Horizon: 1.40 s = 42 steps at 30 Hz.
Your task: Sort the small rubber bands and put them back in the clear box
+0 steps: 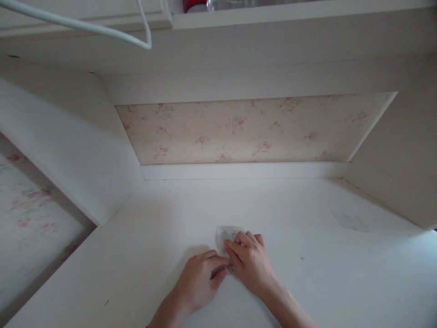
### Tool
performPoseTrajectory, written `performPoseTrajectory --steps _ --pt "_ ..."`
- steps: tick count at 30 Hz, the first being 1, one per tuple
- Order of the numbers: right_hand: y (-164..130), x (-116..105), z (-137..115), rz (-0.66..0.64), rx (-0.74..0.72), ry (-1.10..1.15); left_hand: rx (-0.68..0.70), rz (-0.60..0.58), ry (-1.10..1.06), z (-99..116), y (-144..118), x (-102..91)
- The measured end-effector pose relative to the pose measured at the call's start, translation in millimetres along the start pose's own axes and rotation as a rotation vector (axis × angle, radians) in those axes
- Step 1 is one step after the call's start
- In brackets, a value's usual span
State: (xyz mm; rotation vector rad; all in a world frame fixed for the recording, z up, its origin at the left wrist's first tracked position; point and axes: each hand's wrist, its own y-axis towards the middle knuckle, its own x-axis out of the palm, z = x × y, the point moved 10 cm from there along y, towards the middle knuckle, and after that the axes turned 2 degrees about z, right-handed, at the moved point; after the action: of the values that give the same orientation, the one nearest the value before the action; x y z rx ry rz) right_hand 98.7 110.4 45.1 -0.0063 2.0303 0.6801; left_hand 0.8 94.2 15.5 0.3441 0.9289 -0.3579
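Note:
A small clear plastic bag (223,234) is at the front middle of the white desktop, with something greyish-green inside that is too faint to name. My right hand (251,259) is closed on the bag's right side, its thumb and fingers pinched over the plastic. Just to the left and nearer to me, my left hand (203,278) pinches at the bag's lower end, thumb against bent fingers. A small piece shows at those fingertips, mostly hidden by them. The two hands almost touch.
The white desktop (164,218) runs back to a low ledge and flowered wallpaper (239,132). A flat transparent sheet (350,222) lies at right. Side panels (78,136) stand left and right. Overhead are a shelf (239,45) and a bent white rod (102,29).

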Motion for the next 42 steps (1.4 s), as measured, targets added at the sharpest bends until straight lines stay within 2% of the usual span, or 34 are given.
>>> performPoseTrajectory --steps 4,7,16,21,24,29,33,42 --pt "-3 -17 13 0.155 0.057 0.053 0.031 -0.051 0.03 2 -1 3.7" --pt "-7 -19 26 0.217 0.109 0.105 0.048 -0.058 0.036 3 -1 5.2" --pt "-12 -13 39 0.215 0.164 0.169 0.026 0.02 -0.047 -4 0 2.4" --pt "-13 -19 38 0.206 0.141 0.182 0.015 0.145 -0.097 -5 1 -13.0" --pt "-13 -19 26 0.128 0.062 0.184 0.0 0.26 -0.094 -9 0 -25.8" --pt "-19 -5 -7 -0.132 -0.14 0.119 -0.014 0.375 -0.009 -16 1 -31.7" --pt "-23 -1 -21 -0.22 -0.221 0.055 -0.001 0.337 0.056 -12 8 -21.6" --pt "-26 10 -24 -0.284 -0.257 -0.011 -0.02 0.279 0.073 -10 15 -12.8"
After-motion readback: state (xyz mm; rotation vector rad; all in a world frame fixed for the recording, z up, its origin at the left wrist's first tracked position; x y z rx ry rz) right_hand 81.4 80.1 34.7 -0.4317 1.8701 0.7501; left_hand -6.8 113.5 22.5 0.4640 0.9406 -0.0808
